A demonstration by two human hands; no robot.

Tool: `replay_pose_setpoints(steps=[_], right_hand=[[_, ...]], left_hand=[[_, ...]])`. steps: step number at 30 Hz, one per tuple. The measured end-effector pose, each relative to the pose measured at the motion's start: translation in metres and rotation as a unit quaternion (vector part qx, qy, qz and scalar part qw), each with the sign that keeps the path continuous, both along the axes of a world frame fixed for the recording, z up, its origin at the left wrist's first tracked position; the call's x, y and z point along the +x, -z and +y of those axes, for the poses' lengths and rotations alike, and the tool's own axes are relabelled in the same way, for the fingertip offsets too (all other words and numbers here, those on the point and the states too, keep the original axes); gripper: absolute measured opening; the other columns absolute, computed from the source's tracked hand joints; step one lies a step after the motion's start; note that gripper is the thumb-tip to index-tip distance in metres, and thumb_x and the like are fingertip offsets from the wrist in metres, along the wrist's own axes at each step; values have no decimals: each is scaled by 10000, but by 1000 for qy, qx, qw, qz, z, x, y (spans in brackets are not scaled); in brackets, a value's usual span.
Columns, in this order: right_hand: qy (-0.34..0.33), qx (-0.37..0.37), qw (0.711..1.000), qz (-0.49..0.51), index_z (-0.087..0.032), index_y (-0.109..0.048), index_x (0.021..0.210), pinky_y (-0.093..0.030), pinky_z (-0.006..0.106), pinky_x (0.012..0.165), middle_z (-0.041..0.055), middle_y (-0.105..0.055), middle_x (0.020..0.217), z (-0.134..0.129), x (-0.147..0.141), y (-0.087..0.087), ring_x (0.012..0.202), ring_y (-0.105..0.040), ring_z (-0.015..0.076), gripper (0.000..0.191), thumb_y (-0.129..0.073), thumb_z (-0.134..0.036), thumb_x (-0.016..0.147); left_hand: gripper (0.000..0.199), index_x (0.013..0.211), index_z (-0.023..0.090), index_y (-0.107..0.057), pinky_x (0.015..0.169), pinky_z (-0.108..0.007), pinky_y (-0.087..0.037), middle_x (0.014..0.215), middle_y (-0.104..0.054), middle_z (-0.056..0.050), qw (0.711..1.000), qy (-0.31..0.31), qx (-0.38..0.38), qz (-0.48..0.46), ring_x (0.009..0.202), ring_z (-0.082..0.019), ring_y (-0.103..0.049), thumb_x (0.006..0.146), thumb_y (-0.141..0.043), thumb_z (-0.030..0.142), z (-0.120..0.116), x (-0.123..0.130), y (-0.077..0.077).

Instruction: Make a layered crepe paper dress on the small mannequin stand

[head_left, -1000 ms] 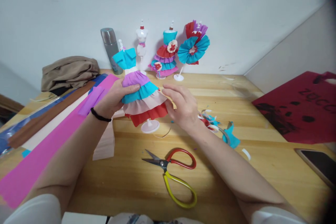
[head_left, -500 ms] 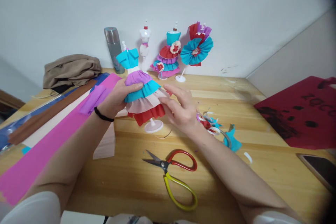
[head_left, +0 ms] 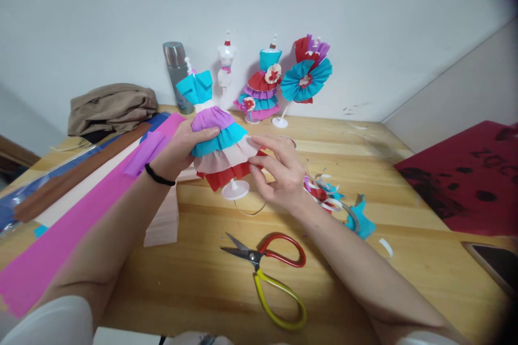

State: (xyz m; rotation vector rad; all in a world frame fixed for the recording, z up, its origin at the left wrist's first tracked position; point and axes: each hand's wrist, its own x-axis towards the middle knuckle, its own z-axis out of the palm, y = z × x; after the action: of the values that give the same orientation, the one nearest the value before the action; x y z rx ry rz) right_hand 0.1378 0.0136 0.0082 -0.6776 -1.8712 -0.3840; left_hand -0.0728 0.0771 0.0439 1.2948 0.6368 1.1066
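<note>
A small white dress form wears a crepe paper dress [head_left: 220, 143] with a turquoise top and ruffles of purple, turquoise, pale pink and red. My left hand [head_left: 192, 143] is wrapped round its skirt, thumb lying across the front. At the skirt's right side, my right hand [head_left: 279, 172] pinches the edge of the lower ruffles; its index finger lies along the pale layer. The form leans to the left, its round white base [head_left: 235, 190] showing under the red ruffle. Closer to me, scissors [head_left: 254, 259] with one red and one yellow handle lie with blades parted.
By the wall stand a flask [head_left: 178, 78], a bare dress form [head_left: 225, 64] and two dressed forms [head_left: 265, 81] [head_left: 306, 81]. Crepe paper strips [head_left: 93, 210] and a brown cloth [head_left: 111, 110] lie left. Paper scraps [head_left: 360, 218], a red bag [head_left: 465, 178] and a phone [head_left: 491, 264] are right.
The skirt's lower edge has lifted slightly and its red ruffle is spread farther right. My right fingers have shifted a little along the ruffles. My left hand keeps its hold.
</note>
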Motion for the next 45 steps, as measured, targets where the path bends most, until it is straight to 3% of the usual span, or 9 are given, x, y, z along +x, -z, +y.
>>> replay_pose_setpoints(steps=[3,7,10,17,21,27,34,40,45], right_hand=[[-14,-61,996,68,-226,-588,912,-527,500,877,119,-676,1144,-5,1,-6,1063,-654,294,103,-637,-214,822],[4,-164,982,92,-206,-522,1290,-470,560,994,170,-617,1284,-5,-1,-4,1219,-577,346,559,-662,-495,832],[39,-211,973,84,-169,-475,1383,-457,571,1006,201,-598,1323,-2,-5,3,1232,-558,367,732,-675,-559,797],[60,-313,941,114,-206,-639,1166,-510,500,942,114,-721,1132,-2,-7,-1,1089,-653,295,406,-571,-196,766],[13,-351,930,108,-209,-608,1237,-507,509,970,107,-706,1193,1,-5,0,1146,-636,304,555,-554,-119,692],[-5,-276,957,91,-237,-438,1440,-485,558,1023,149,-596,1378,5,2,6,1254,-581,326,731,-615,-165,734],[29,-48,996,-68,-306,-595,1267,-419,615,1077,99,-517,1463,4,1,2,1380,-452,356,447,-639,-191,838],[-12,-70,996,-57,-265,-700,977,-409,632,1072,67,-566,1429,3,2,3,1397,-436,370,150,-664,-239,834],[-41,-137,985,94,-231,-680,872,-463,563,1044,84,-657,1286,-3,5,-7,1249,-590,297,54,-626,-236,875]], left_hand=[[397,1015,140,-729,794,-345,-591,985,-772,-99,1000,-10,10,4,866,-253,-729,672,-849,300,2,-1,1],[413,1046,157,-735,856,-386,-589,1024,-769,-99,1000,-19,20,15,940,-286,-728,684,-845,322,-3,3,1],[401,1026,154,-745,852,-386,-586,1017,-770,-99,999,-34,27,34,935,-289,-727,685,-842,339,-11,9,-2],[331,950,163,-769,812,-399,-587,952,-776,-88,998,-39,34,46,873,-280,-727,679,-835,342,-24,20,-6],[371,1014,158,-758,851,-389,-578,1016,-772,-99,998,-46,37,31,931,-284,-720,703,-832,346,-21,17,-5],[382,1061,162,-733,911,-420,-558,1056,-764,-84,999,-44,30,3,997,-302,-708,728,-813,331,-14,11,-4],[385,1023,127,-723,891,-406,-553,1031,-770,-87,997,-26,-75,-27,928,-282,-705,693,-833,292,-10,12,-1],[350,1039,141,-714,851,-374,-559,1018,-768,-62,998,-20,-54,-38,874,-225,-695,727,-805,268,-6,8,-3],[366,1000,175,-737,845,-369,-563,998,-772,-64,1000,4,0,-13,901,-247,-713,684,-847,320,3,-5,-3]])
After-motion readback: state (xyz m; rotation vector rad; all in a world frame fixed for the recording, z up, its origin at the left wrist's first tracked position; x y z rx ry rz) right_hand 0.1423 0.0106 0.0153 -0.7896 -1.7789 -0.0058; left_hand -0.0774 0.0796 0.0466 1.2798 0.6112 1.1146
